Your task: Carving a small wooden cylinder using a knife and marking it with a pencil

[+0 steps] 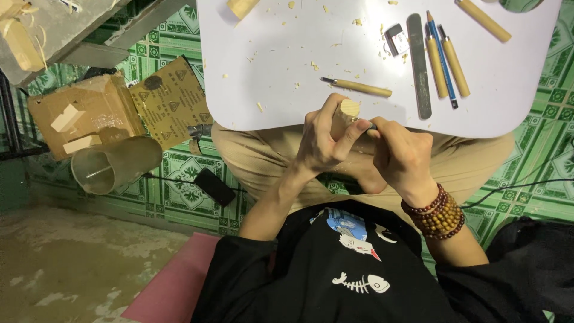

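Head view: left hand point(323, 140) gripped pale round wooden dowel point(345, 115) upright, end grain exposed for cutting. Right hand point(402, 152) fingers closed around small carving tool point(371, 126), tip at dowel. Spare wooden-handled knife point(359, 87) lay near on white table point(269, 72).

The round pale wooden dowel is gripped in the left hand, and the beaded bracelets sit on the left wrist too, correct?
Not quite: the head view shows the brown beaded bracelets on the right wrist. The round pale wooden dowel is indeed gripped in the left hand.
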